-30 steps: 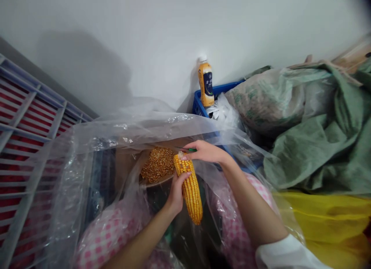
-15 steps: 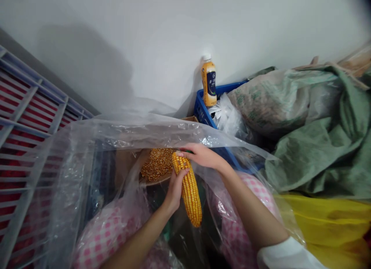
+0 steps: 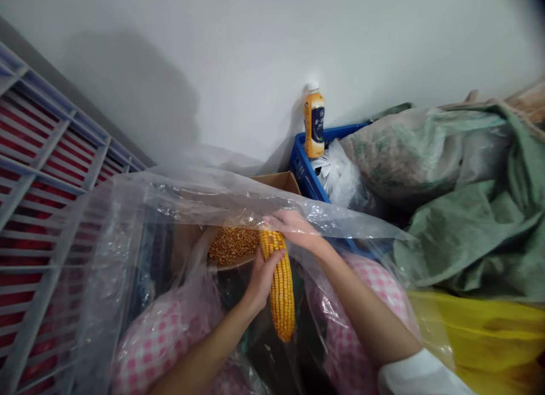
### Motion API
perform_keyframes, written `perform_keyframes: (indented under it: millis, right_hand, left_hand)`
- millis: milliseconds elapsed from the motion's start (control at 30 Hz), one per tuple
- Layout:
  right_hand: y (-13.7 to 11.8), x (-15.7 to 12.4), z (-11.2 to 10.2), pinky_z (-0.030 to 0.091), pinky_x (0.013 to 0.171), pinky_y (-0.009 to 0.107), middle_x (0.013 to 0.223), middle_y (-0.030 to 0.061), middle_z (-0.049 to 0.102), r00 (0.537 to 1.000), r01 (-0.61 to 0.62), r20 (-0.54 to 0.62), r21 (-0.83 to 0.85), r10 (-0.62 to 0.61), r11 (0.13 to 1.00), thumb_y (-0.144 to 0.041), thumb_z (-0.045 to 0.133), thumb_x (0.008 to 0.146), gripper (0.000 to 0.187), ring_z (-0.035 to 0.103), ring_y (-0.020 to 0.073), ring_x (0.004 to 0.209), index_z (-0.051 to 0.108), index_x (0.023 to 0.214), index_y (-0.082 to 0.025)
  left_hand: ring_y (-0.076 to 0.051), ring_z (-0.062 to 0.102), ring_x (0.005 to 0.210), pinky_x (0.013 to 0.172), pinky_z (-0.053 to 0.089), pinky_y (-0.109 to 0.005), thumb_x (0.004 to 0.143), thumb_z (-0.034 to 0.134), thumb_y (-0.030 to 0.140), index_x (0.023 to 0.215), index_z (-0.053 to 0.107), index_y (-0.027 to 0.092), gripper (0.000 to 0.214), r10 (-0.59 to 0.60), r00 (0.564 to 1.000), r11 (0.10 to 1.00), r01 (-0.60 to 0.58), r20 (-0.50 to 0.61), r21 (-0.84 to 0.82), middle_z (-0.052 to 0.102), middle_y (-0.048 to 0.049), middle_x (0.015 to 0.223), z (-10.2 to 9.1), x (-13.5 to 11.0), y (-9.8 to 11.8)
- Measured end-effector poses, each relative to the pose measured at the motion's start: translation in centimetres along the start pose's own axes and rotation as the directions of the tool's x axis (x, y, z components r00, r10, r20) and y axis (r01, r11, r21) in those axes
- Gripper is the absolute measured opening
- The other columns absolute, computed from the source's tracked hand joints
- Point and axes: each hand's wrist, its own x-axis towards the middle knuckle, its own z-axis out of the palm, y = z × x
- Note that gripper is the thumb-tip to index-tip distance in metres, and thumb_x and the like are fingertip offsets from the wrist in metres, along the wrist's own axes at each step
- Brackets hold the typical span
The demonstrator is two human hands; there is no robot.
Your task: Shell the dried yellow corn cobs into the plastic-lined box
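Note:
My left hand [image 3: 260, 277] is wrapped round the upper part of a yellow corn cob [image 3: 283, 295], which stands nearly upright with its tip down. At the cob's top end my right hand [image 3: 294, 228] rests with curled fingers, veiled by a clear plastic sheet [image 3: 191, 196]; whatever it holds is hidden. Just left of the cob's top lies a heap of loose corn kernels [image 3: 232, 244] inside a cardboard box [image 3: 279, 182].
A blue crate [image 3: 303, 167] with an orange bottle [image 3: 314, 121] and a white bag stands by the wall. Green sacks [image 3: 460, 213] pile up at right above a yellow bag [image 3: 481, 338]. A red and grey rack [image 3: 42, 185] fills the left. Pink checked cloth [image 3: 162, 332] covers my knees.
The plastic sheet has slid down over my right hand, and the thin green thing seen in that hand a second ago no longer shows. The cob sits slightly lower and more upright.

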Motion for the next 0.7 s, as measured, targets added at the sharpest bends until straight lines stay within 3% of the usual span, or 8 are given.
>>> perform_keyframes:
  millis: [133,200,300,433,567,700]
  right_hand:
    - [-0.1,0.2,-0.5,0.042,0.071,0.033,0.073,0.0078,0.066,0.992,-0.127,-0.009,0.114,0.129,0.985,-0.059,0.035,0.087,0.056,0.057,0.0189,0.070,0.066,0.069,-0.016]
    - [0.3,0.2,-1.2,0.043,0.077,0.035,0.083,0.0097,0.069,0.981,-0.145,-0.097,0.218,0.169,0.965,-0.060,0.032,0.088,0.058,0.060,0.0213,0.080,0.068,0.076,-0.017]
    - [1.2,0.2,-2.4,0.043,0.082,0.036,0.086,0.0100,0.069,0.966,-0.108,-0.211,0.186,0.146,0.977,-0.048,0.035,0.090,0.046,0.060,0.0231,0.086,0.068,0.082,-0.017]
    - [1.9,-0.1,-3.0,0.044,0.078,0.035,0.085,0.0077,0.068,0.972,-0.050,-0.223,0.122,0.076,0.991,-0.038,0.042,0.087,0.033,0.059,0.0215,0.080,0.067,0.086,-0.016]
    - [1.6,-0.7,-3.0,0.044,0.066,0.032,0.076,0.0043,0.065,0.986,-0.042,-0.150,0.161,0.067,0.986,-0.047,0.046,0.085,0.035,0.057,0.0186,0.068,0.066,0.086,-0.018]
    - [0.8,-1.3,-3.4,0.044,0.071,0.032,0.082,0.0044,0.069,0.992,-0.028,-0.115,0.154,0.046,0.988,-0.047,0.050,0.083,0.034,0.060,0.0206,0.076,0.069,0.083,-0.019]
  left_hand:
    - [-0.017,0.059,0.082,0.074,0.041,-0.026,0.065,0.069,0.025,0.098,0.062,0.020,0.034,-0.065,0.996,0.998,0.066,0.053,-0.006,0.066,-0.0012,0.088,0.1,-0.5,-0.2]
    - [-0.015,0.057,0.075,0.070,0.041,-0.025,0.065,0.069,0.028,0.092,0.063,0.020,0.029,-0.155,0.985,0.986,0.160,0.076,-0.053,0.065,0.0002,0.079,0.1,-0.6,0.0]
    - [-0.013,0.055,0.066,0.066,0.041,-0.025,0.061,0.071,0.031,0.081,0.065,0.017,0.025,-0.265,0.961,0.951,0.274,0.079,-0.145,0.062,0.0007,0.070,0.1,-0.5,0.6]
    - [-0.012,0.054,0.058,0.059,0.042,-0.024,0.059,0.071,0.028,0.071,0.065,0.014,0.019,-0.362,0.928,0.895,0.373,0.088,-0.247,0.061,-0.0006,0.064,0.1,0.1,1.6]
    - [-0.013,0.058,0.062,0.061,0.046,-0.025,0.065,0.070,0.028,0.078,0.068,0.014,0.019,-0.335,0.939,0.884,0.343,0.081,-0.319,0.066,-0.0025,0.070,-0.1,0.7,2.9]
    - [-0.016,0.062,0.071,0.068,0.049,-0.027,0.071,0.066,0.044,0.089,0.068,0.018,0.031,-0.167,0.985,0.903,0.172,0.046,-0.395,0.069,-0.0036,0.083,-0.7,1.5,4.9]
